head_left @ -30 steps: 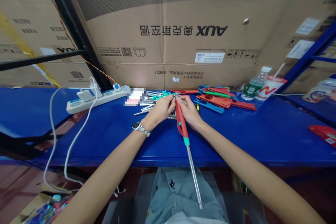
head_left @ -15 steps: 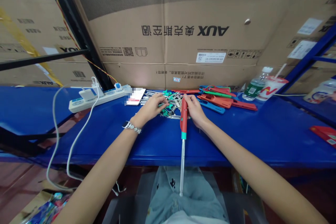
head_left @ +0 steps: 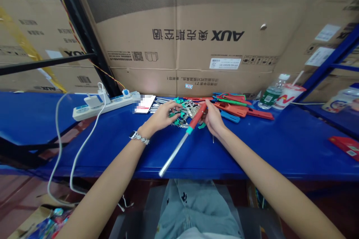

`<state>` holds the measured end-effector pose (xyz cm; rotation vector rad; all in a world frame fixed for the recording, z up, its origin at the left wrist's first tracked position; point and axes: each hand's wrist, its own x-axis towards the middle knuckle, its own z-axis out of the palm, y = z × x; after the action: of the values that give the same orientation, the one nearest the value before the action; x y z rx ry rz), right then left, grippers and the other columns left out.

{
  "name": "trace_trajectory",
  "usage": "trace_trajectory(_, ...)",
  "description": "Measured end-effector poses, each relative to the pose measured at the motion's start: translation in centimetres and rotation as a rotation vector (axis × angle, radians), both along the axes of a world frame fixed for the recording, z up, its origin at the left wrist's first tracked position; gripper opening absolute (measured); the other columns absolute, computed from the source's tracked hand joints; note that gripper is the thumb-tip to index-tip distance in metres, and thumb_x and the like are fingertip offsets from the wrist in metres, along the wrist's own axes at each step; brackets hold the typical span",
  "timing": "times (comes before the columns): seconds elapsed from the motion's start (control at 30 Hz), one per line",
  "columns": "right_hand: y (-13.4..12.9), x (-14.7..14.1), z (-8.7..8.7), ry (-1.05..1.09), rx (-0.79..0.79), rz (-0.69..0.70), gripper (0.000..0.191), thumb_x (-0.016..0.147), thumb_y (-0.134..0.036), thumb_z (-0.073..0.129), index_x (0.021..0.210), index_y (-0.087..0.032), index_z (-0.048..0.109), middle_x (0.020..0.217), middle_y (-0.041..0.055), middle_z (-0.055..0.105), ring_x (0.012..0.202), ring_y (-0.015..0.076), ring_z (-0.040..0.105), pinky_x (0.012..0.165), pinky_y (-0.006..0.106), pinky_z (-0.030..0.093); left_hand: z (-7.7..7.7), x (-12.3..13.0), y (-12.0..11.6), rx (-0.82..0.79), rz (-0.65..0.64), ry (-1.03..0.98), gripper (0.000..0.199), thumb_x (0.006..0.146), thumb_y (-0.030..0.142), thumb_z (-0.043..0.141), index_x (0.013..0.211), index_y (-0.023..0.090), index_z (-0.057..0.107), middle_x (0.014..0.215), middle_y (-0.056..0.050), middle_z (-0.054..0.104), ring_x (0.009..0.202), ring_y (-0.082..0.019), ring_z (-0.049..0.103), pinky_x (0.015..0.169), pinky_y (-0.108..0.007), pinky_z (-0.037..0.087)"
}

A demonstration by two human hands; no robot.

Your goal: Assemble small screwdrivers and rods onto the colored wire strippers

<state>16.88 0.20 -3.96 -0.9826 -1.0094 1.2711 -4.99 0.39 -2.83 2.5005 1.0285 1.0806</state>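
A red long-necked gas lighter (head_left: 198, 115) with a teal collar and a metal tube is held in my right hand (head_left: 214, 117). Its tube slants down and left over the table's front edge. My left hand (head_left: 164, 115) rests by a pile of small teal and metal parts (head_left: 183, 114), its fingers half bent and thumb apart, with nothing clearly held between them. Right of my right hand lie several red, orange, blue and green lighter casings (head_left: 231, 110). Metal tubes (head_left: 162, 100) lie partly hidden behind my left hand.
On the blue table (head_left: 252, 149), a white power strip (head_left: 112, 106) with cables and a blurred-out phone (head_left: 145, 104) lie left. A water bottle (head_left: 270, 95) and a lidded cup (head_left: 288, 96) stand right. A large cardboard sheet (head_left: 196, 15) backs the table.
The lighter in my right hand has turned from pointing straight down toward my lap to slanting down-left. My right hand has shifted slightly right; my left thumb and fingers have spread a little.
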Motion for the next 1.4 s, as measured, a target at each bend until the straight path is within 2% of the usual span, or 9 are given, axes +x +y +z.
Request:
trace_trajectory(0.1,0.4,0.9,0.2,0.117,0.001,-0.1,0.04,0.084,-0.064,0.059,0.093,-0.026,0.049,0.064,-0.0013,0.061,0.056,0.0217,0.065,0.049,0.034,0.049,0.2,1.2,-1.4,-0.171,-0.117,-0.217,0.049,0.077,0.033,0.08,0.121,0.021,0.063,0.097,-0.006,0.07,0.079,-0.018,0.064,0.073,-0.032,0.053)
trace_trajectory(0.17,0.5,1.3,0.2,0.147,0.03,-0.145,0.035,0.084,-0.059,0.06,0.09,-0.027,0.046,0.068,0.0,0.064,0.06,0.0228,0.066,0.051,0.035,0.051,0.4,2.1,-1.9,-0.264,-0.142,-0.393,0.051,0.073,0.037,0.084,0.118,0.021,0.066,0.095,-0.006,0.072,0.08,-0.018,0.066,0.071,-0.032,0.053)
trace_trajectory(0.33,-0.2,1.5,0.4,-0.117,0.074,-0.066,0.026,0.078,-0.044,0.066,0.072,-0.026,0.049,0.059,-0.0021,0.059,0.05,0.0171,0.057,0.045,0.029,0.044,0.6,3.0,-1.4,-0.241,0.073,-0.756,0.036,0.085,0.054,0.068,0.086,0.018,0.07,0.067,-0.003,0.066,0.064,-0.016,0.061,0.065,-0.031,0.051)
trace_trajectory(0.47,-1.5,0.7,1.0,-0.4,0.163,0.171,0.033,0.079,-0.05,0.069,0.067,-0.021,0.059,0.052,-0.0032,0.057,0.047,0.0122,0.051,0.045,0.024,0.041,0.5,3.3,-1.2,-0.266,0.086,-0.65,0.049,0.083,0.064,0.067,0.067,0.018,0.062,0.06,-0.001,0.059,0.058,-0.013,0.054,0.057,-0.028,0.044)
trace_trajectory(0.6,-2.8,-0.6,1.6,-0.279,0.174,0.415,0.043,0.08,-0.063,0.068,0.081,-0.02,0.063,0.063,-0.0003,0.068,0.053,0.0159,0.064,0.048,0.026,0.05,0.1,4.1,-1.6,-0.325,-0.021,-0.578,0.055,0.08,0.07,0.068,0.062,0.019,0.056,0.057,0.003,0.048,0.053,-0.011,0.042,0.05,-0.026,0.035)
trace_trajectory(0.83,-3.9,-1.5,1.6,-0.198,0.054,0.514,0.039,0.086,-0.058,0.068,0.077,-0.021,0.057,0.053,-0.0029,0.062,0.041,0.0138,0.058,0.04,0.025,0.049,-0.1,4.3,-1.2,-0.377,0.082,-0.774,0.055,0.092,0.072,0.051,0.082,0.019,0.065,0.067,-0.001,0.052,0.059,-0.013,0.05,0.054,-0.027,0.043)
trace_trajectory(1.0,-4.1,-1.9,1.3,-0.067,-0.065,0.649,0.033,0.09,-0.055,0.064,0.092,-0.022,0.061,0.051,-0.0038,0.059,0.042,0.0171,0.061,0.041,0.028,0.053,-0.1,4.7,-1.6,-0.52,-0.041,-0.717,0.06,0.095,0.074,0.043,0.089,0.02,0.07,0.062,0.0,0.049,0.049,-0.011,0.045,0.045,-0.027,0.039)
trace_trajectory(1.17,-3.8,-2.1,1.0,0.079,-0.119,0.676,0.023,0.088,-0.037,0.071,0.084,-0.016,0.065,0.069,0.0019,0.068,0.06,0.0149,0.069,0.063,0.028,0.061,-0.1,5.0,-2.2,-0.679,-0.098,-0.706,0.061,0.094,0.073,0.046,0.104,0.019,0.071,0.057,0.004,0.041,0.04,-0.009,0.04,0.037,-0.024,0.034)
trace_trajectory(1.4,-4.3,-2.3,1.5,0.157,-0.178,0.621,0.024,0.089,-0.038,0.071,0.083,-0.017,0.062,0.063,-0.0059,0.056,0.043,0.0075,0.051,0.04,0.02,0.047,-0.5,5.0,-1.6,-0.596,-0.067,-0.719,0.055,0.097,0.066,0.048,0.096,0.018,0.074,0.079,-0.003,0.059,0.053,-0.008,0.047,0.046,-0.023,0.041)
